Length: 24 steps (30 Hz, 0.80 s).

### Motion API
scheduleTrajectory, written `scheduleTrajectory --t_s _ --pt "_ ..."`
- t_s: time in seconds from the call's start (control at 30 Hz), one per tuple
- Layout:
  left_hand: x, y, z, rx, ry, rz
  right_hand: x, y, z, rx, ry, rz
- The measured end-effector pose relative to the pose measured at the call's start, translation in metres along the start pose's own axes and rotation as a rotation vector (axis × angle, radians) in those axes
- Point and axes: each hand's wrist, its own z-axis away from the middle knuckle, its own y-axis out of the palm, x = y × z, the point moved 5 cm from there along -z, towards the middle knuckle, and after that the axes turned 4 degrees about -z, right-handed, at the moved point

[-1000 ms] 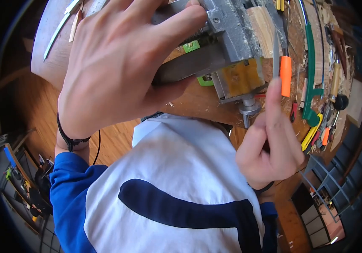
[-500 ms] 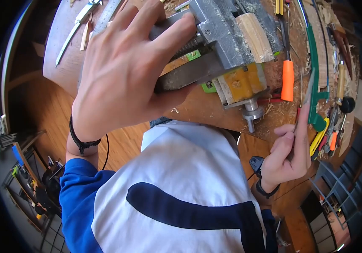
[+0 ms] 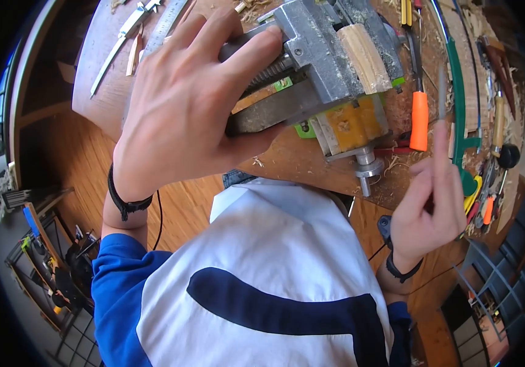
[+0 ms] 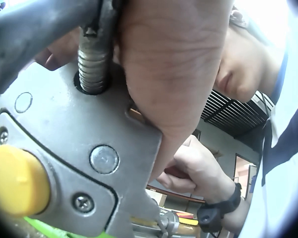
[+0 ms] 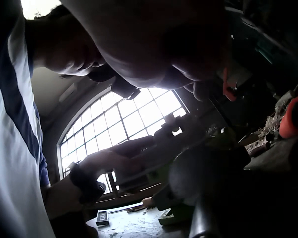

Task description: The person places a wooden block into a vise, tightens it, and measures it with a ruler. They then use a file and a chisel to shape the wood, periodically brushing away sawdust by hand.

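In the head view my left hand grips the back end of a grey metal vise, its fingers over the top and its thumb below. The vise's threaded screw runs beside that hand in the left wrist view. A pale, curved wooden piece sits clamped in the vise, with fine dust around it. To the right of the vise, my right hand holds a slim grey metal file, index finger stretched along it and the other fingers curled. Its lower part is hidden by the hand.
An orange-handled tool and a green saw frame lie right of the vise. Further right are several hand tools among shavings. A caliper and a steel ruler lie at the far left. The vise handle projects towards me.
My right hand has moved right with the file, away from the clamped wood and the vise. My left hand keeps its grip on the vise while the head view shifts slightly.
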Motion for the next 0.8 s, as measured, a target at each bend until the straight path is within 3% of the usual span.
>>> scheduleTrajectory --t_s 0.07,0.2,0.23,0.33,0.47,0.5,0.6,0.73,0.8 --pt "0.0 0.0 0.0 -0.004 0.001 -0.001 -0.001 -0.004 -0.001 -0.085 0.019 -0.003" --pt "0.0 -0.001 -0.002 -0.013 -0.001 0.017 0.01 0.008 0.0 0.225 -0.107 -0.168" --pt "0.001 0.0 -0.002 -0.009 -0.01 0.023 0.004 0.008 -0.001 0.14 -0.137 -0.188" --pt "0.0 -0.002 -0.002 -0.021 0.003 0.024 0.001 0.002 -0.002 -0.003 0.046 -0.12" --pt "0.0 0.0 -0.001 -0.013 -0.015 0.025 0.013 0.013 -0.002 0.164 -0.107 -0.2" --pt "0.001 -0.001 -0.001 -0.013 -0.02 0.029 0.009 0.012 -0.004 0.091 -0.152 -0.203" --pt "0.001 -0.001 0.001 -0.035 -0.018 0.029 0.01 0.004 -0.007 -0.041 -0.045 -0.119" --pt "0.0 -0.001 0.0 -0.023 -0.038 0.026 0.021 0.009 -0.006 0.194 -0.063 -0.113" --pt "0.0 -0.001 0.0 -0.039 -0.02 0.033 0.015 0.003 -0.007 0.063 -0.042 -0.099"
